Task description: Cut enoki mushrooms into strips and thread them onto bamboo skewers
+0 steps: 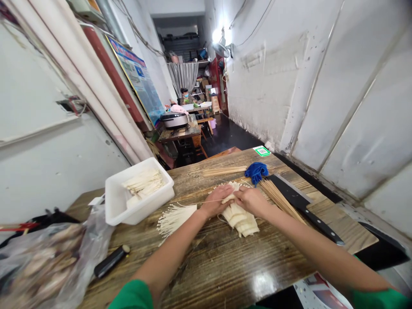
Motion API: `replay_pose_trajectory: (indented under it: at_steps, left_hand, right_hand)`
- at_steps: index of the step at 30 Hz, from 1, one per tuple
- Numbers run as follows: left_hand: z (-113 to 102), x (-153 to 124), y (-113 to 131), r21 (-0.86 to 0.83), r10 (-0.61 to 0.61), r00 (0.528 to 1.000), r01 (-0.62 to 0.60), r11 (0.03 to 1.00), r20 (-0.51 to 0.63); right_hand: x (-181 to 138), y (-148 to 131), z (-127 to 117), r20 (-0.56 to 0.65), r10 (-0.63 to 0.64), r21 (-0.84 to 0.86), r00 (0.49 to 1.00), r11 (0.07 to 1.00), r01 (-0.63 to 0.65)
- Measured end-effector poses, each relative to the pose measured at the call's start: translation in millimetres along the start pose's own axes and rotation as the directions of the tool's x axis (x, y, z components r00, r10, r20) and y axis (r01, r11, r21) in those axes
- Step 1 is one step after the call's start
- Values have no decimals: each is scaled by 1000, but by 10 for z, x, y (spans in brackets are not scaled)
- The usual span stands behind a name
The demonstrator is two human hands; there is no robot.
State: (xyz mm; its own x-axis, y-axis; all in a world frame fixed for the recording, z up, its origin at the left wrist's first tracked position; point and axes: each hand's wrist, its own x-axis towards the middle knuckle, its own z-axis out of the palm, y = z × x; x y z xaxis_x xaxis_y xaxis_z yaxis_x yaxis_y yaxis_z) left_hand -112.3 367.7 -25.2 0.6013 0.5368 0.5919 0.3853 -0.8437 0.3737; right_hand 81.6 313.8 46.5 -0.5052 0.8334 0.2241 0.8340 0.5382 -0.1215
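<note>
Both my hands meet over a heap of pale cream strips (242, 219) on the wooden table (222, 266). My left hand (215, 201) is closed in a pinch on one pale strip, and a thin bamboo skewer (189, 201) runs leftward from its fingers. Touching the same strip, my right hand (250, 199) also has its fingers closed. A skewered fan of strips (174, 218) lies just left of my left hand.
A white tub (116, 201) holding skewered strips stands at the left. Loose skewers (281, 199), a blue cloth (256, 171), more skewers (222, 171) and a black cleaver (304, 206) lie to the right and behind. A plastic bag (48, 262) and black handle (111, 261) lie near left. Another person sits far back.
</note>
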Motion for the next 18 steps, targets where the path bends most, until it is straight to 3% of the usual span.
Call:
replay_pose_trajectory:
  at_steps: [5, 10, 12, 13, 15, 18]
  left_hand:
    - [-166, 270, 8, -135, -74, 990, 57, 989, -120]
    - [-759, 444, 250, -256, -158, 966, 102, 961, -206]
    - [-1007, 439, 389, -395, -242, 944, 140, 908, -222]
    - [-1116, 417, 462, -512, -315, 925, 168, 842, -214]
    - [-1301, 337, 606, -756, -485, 864, 223, 615, -139]
    - [-1500, 125, 779, -928, -611, 791, 249, 278, 29]
  right_hand:
    - [291, -31, -291, -104, -64, 94, 993, 993, 74]
    - [596, -256, -759, -237, -148, 269, 960, 940, 211]
    - [680, -399, -934, -270, -151, 344, 951, 907, 242]
    - [703, -468, -1012, -282, -151, 381, 947, 888, 255]
    - [693, -582, -1140, -309, -152, 444, 939, 850, 284]
    - [516, -659, -1234, -312, -135, 535, 940, 793, 292]
